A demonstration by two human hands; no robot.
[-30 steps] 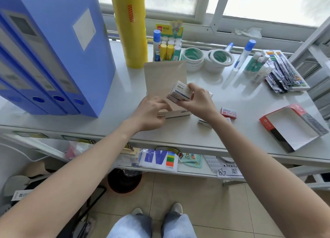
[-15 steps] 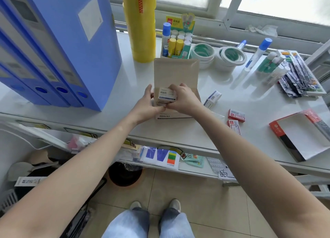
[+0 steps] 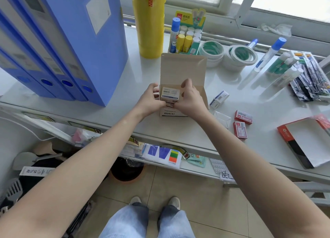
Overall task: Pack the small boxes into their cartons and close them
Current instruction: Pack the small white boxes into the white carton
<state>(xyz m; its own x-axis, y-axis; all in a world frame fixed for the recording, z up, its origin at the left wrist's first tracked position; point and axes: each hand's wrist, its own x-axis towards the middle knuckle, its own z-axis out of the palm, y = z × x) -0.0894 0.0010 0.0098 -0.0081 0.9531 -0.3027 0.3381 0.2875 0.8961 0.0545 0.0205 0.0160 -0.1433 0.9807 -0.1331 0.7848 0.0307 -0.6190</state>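
Note:
A tan carton (image 3: 184, 68) stands near the table's front edge with its lid flap raised. A small white-and-blue box (image 3: 170, 93) sits at the carton's mouth, on top of other small boxes inside. My left hand (image 3: 151, 100) grips its left side and my right hand (image 3: 190, 99) its right side. Another white-and-blue small box (image 3: 219, 98) lies just right of the carton. Two red small boxes (image 3: 241, 123) lie further right. An open red-and-black carton (image 3: 292, 148) lies at the right edge.
Blue file boxes (image 3: 59, 41) stand at the left, a yellow roll (image 3: 150, 21) behind the carton. Glue sticks (image 3: 187, 39), tape rolls (image 3: 239, 57), glue bottles and pen packs (image 3: 310, 77) fill the back right. A clear wrapper (image 3: 222, 119) lies by the red boxes.
Both hands carried the small white-and-blue box from above the carton's front down into its mouth. The left hand shifted from the carton's front onto the box.

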